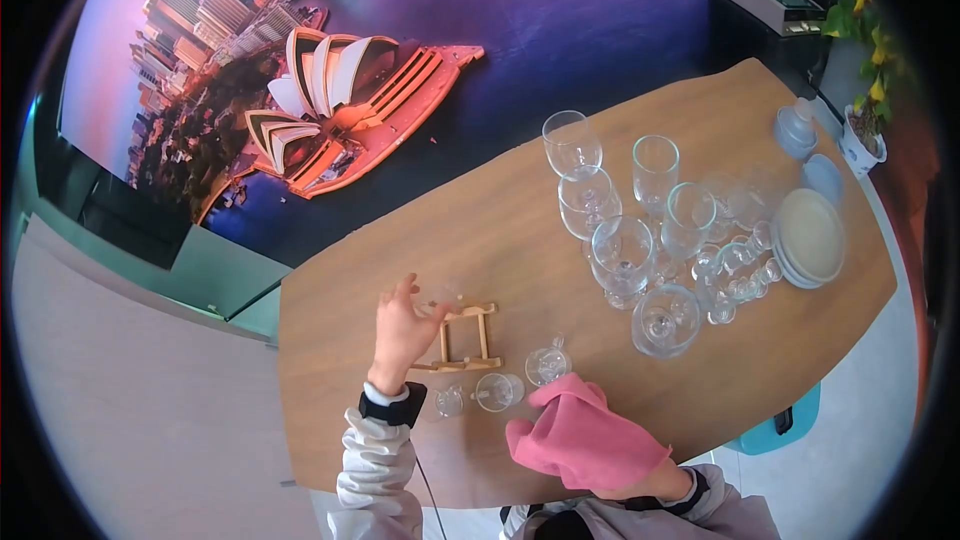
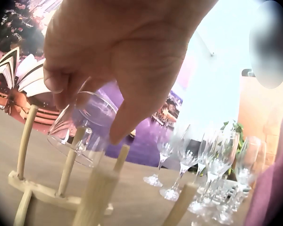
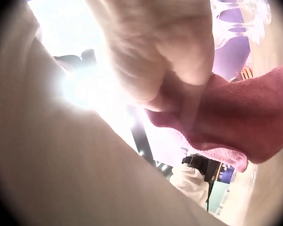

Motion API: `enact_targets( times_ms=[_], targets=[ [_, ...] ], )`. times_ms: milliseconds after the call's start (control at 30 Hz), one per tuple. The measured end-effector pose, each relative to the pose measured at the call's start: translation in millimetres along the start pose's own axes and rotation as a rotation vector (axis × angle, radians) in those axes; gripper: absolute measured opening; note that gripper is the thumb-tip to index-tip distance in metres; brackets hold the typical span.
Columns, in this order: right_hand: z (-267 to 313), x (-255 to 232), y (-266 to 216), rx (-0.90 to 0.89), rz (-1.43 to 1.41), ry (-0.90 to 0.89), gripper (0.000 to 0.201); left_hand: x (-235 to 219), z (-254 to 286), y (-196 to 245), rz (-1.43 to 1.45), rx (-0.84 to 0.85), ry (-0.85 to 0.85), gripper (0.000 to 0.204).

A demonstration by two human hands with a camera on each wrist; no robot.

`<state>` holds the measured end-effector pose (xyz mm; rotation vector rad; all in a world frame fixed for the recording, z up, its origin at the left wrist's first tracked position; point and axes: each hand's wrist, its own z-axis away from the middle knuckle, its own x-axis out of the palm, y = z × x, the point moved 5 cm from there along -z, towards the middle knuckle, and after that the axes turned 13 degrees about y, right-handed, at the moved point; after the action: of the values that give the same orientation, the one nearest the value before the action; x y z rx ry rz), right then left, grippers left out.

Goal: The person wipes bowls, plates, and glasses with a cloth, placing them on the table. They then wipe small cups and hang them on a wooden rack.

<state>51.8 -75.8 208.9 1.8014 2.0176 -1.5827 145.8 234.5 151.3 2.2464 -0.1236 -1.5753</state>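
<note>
My left hand (image 1: 402, 332) is over the wooden rack (image 1: 487, 342), its thumb and fingers pinching a clear glass cup (image 2: 92, 110). In the left wrist view the cup overlaps the rack's upright pegs (image 2: 68, 162), and the fingers partly hide it. My right hand (image 3: 165, 42) grips a pink cloth (image 1: 585, 432) that hangs in folds near the table's front edge. Between the rack and the cloth stand small glass mugs (image 1: 498, 392), the one at the right (image 1: 548, 365) close to the cloth.
Several stemmed glasses (image 1: 622, 255) crowd the right half of the wooden table (image 1: 390, 240), with small clear glassware (image 1: 740, 275) behind them. Stacked bowls (image 1: 808, 240) sit at the right edge, near a potted plant (image 1: 862, 135). A teal stool (image 1: 780, 425) shows below the table's edge.
</note>
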Motion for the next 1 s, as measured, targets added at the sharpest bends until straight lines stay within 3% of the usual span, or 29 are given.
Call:
enact_targets(
  times_ms=[33, 67, 167, 200, 267, 333, 367, 400, 433, 467, 533, 567, 667, 733, 867, 933, 1000],
  targets=[
    [-3.3, 5.7, -6.1, -0.156, 0.403, -0.169, 0.031, -16.0, 2.0, 2.9, -0.008, 0.035, 0.118, 0.068],
    [-5.7, 9.4, -9.7, -0.16, 0.401, -0.168, 0.031, -33.6, 6.3, 7.9, -0.017, 0.071, 0.237, 0.07],
    [-3.0, 40.7, -3.7, 0.022, 0.476, -0.441, 0.032, -91.2, 31.6, 35.1, 0.073, 0.016, 0.28, 0.063],
    [1.2, 51.9, -0.8, 0.085, 0.499, -0.532, 0.032, -103.5, 45.0, 40.6, 0.069, 0.016, 0.282, 0.063],
    [14.3, 73.0, 3.3, 0.151, 0.523, -0.625, 0.032, -103.6, 83.5, 45.7, 0.444, -0.156, 0.057, 0.056],
    [25.3, 88.8, -0.4, 0.246, 0.056, -0.201, 0.037, -83.1, 128.5, 60.8, 0.7, -0.291, -0.192, 0.054],
    [33.9, 93.5, 0.6, 0.289, -0.172, 0.016, 0.04, -78.7, 145.4, 78.6, 0.671, -0.243, -0.317, 0.056],
    [42.5, 93.6, 2.9, 0.327, -0.395, 0.235, 0.044, -68.2, 159.8, 90.6, 0.724, -0.149, -0.324, 0.064],
    [48.1, 87.1, 5.0, 0.358, -0.615, 0.459, 0.048, -54.0, 174.2, 93.9, 0.832, -0.248, -0.297, 0.066],
    [49.1, 83.1, 4.6, 0.366, -0.609, 0.457, 0.048, -49.7, 181.2, 100.1, 0.851, -0.246, -0.279, 0.066],
    [40.8, 61.9, -5.1, 0.172, -0.07, 0.502, 0.046, -53.9, 183.6, 107.7, 0.876, -0.25, -0.259, 0.067],
    [43.3, 64.3, -7.1, 0.173, -0.067, 0.495, 0.046, -57.4, 183.4, 110.4, 0.842, -0.178, -0.236, 0.067],
    [53.6, 80.2, -3.1, 0.243, -0.171, 0.528, 0.047, -67.6, 181.8, 117.3, 0.762, -0.042, -0.203, 0.068],
    [55.7, 90.3, 12.9, 0.425, -0.611, 0.624, 0.04, -69.8, 181.3, 119.5, 0.717, 0.035, -0.2, 0.07],
    [41.4, 74.4, 10.9, 0.271, -0.321, 0.655, 0.034, -64.3, 187.6, 119.1, 0.685, 0.097, -0.11, 0.071],
    [50.6, 89.1, 23.5, 0.542, -0.728, 0.725, 0.031, -56.6, 193.2, 117.4, 0.695, 0.102, -0.062, 0.072],
    [44.3, 89.3, 23.9, 0.592, -0.829, 0.746, 0.031, -45.4, 197.5, 109.9, 0.818, 0.002, -0.025, 0.072]
  ],
)
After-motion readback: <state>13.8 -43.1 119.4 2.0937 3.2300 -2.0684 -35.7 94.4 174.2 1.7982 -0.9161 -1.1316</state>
